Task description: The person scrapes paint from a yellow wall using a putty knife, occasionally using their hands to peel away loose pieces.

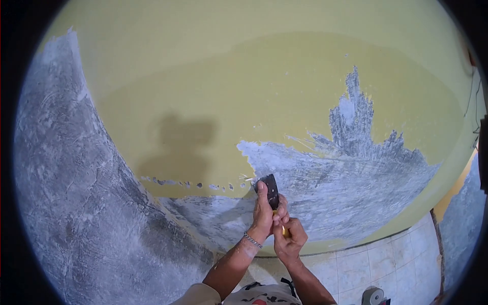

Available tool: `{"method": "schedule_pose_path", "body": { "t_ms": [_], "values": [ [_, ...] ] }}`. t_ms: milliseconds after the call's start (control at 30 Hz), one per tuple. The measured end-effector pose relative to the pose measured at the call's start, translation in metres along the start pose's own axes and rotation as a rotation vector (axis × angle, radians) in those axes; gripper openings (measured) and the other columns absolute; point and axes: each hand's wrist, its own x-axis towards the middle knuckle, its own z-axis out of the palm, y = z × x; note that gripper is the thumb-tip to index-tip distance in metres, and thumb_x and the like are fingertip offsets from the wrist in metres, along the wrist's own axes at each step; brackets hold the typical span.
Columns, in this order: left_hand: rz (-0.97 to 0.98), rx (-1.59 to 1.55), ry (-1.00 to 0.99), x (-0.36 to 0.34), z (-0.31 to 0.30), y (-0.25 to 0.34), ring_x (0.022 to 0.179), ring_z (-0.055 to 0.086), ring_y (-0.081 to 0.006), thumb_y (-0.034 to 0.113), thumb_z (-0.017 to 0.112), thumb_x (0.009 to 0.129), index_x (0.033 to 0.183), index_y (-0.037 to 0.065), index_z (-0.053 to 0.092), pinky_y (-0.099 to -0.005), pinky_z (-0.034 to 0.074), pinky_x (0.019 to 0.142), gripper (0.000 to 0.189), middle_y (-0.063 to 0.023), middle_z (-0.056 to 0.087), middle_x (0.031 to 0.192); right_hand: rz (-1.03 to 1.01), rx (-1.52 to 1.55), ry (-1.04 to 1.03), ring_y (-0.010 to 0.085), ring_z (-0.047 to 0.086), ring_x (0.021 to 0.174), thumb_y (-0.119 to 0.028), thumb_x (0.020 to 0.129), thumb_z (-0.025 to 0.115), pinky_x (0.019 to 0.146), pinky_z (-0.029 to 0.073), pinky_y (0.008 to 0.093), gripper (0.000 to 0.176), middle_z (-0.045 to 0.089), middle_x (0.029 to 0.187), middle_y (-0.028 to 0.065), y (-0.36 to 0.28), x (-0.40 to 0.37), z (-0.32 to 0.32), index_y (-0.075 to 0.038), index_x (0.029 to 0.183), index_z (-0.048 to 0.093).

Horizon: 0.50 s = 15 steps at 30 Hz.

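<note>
A scraper point(273, 192) with a dark, paint-flecked blade and a yellow handle is pressed to the wall, its edge at the border between yellow-green paint and bare grey plaster point(325, 188). My left hand point(263, 212) is closed around the lower blade and neck, thumb laid along the blade's left side. Below it, my right hand point(291, 238) wraps around the handle; a bit of yellow shows between the fingers. Just left of the blade, a small curl of loosened paint point(246, 178) sticks out. A chain bracelet point(252, 240) circles my left wrist.
A broad scraped wall section point(76, 178) stands at the left, meeting the painted wall point(203, 81) at a corner. Small chips point(198, 185) run in a row across the paint. Pale floor tiles point(376, 259) lie below, with a grey round object point(373, 296) at the bottom.
</note>
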Motion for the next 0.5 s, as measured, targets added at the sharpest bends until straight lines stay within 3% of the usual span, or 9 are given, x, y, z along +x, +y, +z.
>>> {"method": "schedule_pose_path", "body": {
  "t_ms": [100, 133, 233, 333, 400, 500],
  "values": [
    [-0.08, 0.049, 0.092, -0.008, 0.005, 0.001, 0.036, 0.037, -0.0134, 0.083, 0.025, 0.088, 0.056, 0.01, 0.045, -0.0282, 0.041, 0.043, 0.081, -0.0002, 0.036, 0.044, 0.033, -0.071, -0.046, 0.0241, 0.057, 0.059, 0.002, 0.08, 0.073, 0.054, 0.044, 0.0326, 0.01, 0.058, 0.07, 0.0124, -0.011, 0.002, -0.001, 0.0, 0.078, 0.063],
    [0.035, 0.058, -0.02, -0.003, 0.007, 0.016, 0.036, 0.035, -0.0128, 0.082, 0.026, 0.088, 0.057, 0.01, 0.045, -0.0282, 0.041, 0.043, 0.08, 0.0, 0.036, 0.044, 0.051, -0.065, -0.049, 0.0243, 0.057, 0.06, 0.001, 0.081, 0.073, 0.055, 0.045, 0.0322, 0.011, 0.059, 0.07, 0.0127, -0.015, 0.009, 0.002, 0.0, 0.078, 0.062],
    [0.02, 0.034, 0.048, -0.008, 0.016, 0.022, 0.036, 0.036, -0.0126, 0.082, 0.027, 0.088, 0.057, 0.01, 0.045, -0.0276, 0.041, 0.043, 0.08, 0.0001, 0.036, 0.044, 0.013, -0.037, -0.025, 0.0245, 0.058, 0.06, 0.001, 0.081, 0.073, 0.056, 0.046, 0.032, 0.011, 0.06, 0.071, 0.0126, -0.02, 0.003, -0.004, 0.0, 0.078, 0.062],
    [-0.072, 0.011, 0.075, -0.013, 0.022, 0.022, 0.036, 0.033, -0.0114, 0.082, 0.03, 0.088, 0.057, 0.013, 0.041, -0.026, 0.037, 0.041, 0.077, 0.0013, 0.033, 0.043, -0.012, -0.035, -0.027, 0.0235, 0.058, 0.06, 0.001, 0.08, 0.073, 0.056, 0.046, 0.0321, 0.011, 0.06, 0.071, 0.0123, -0.025, 0.017, 0.006, 0.0, 0.078, 0.062],
    [0.036, -0.002, 0.139, -0.01, 0.037, 0.051, 0.036, 0.033, -0.0109, 0.082, 0.031, 0.088, 0.058, 0.013, 0.042, -0.0266, 0.037, 0.041, 0.076, 0.0016, 0.033, 0.043, -0.031, 0.022, -0.017, 0.0219, 0.057, 0.059, 0.002, 0.079, 0.073, 0.055, 0.046, 0.0323, 0.012, 0.059, 0.07, 0.0122, -0.03, 0.03, 0.012, 0.0, 0.077, 0.061],
    [-0.003, 0.018, 0.056, -0.012, 0.016, 0.029, 0.036, 0.036, -0.012, 0.082, 0.029, 0.088, 0.058, 0.01, 0.045, -0.0272, 0.042, 0.043, 0.08, 0.0002, 0.037, 0.045, 0.011, 0.001, -0.009, 0.0228, 0.057, 0.059, 0.001, 0.079, 0.073, 0.054, 0.044, 0.0324, 0.013, 0.058, 0.069, 0.0123, -0.025, 0.009, 0.006, 0.0, 0.076, 0.06]
  ]
}}
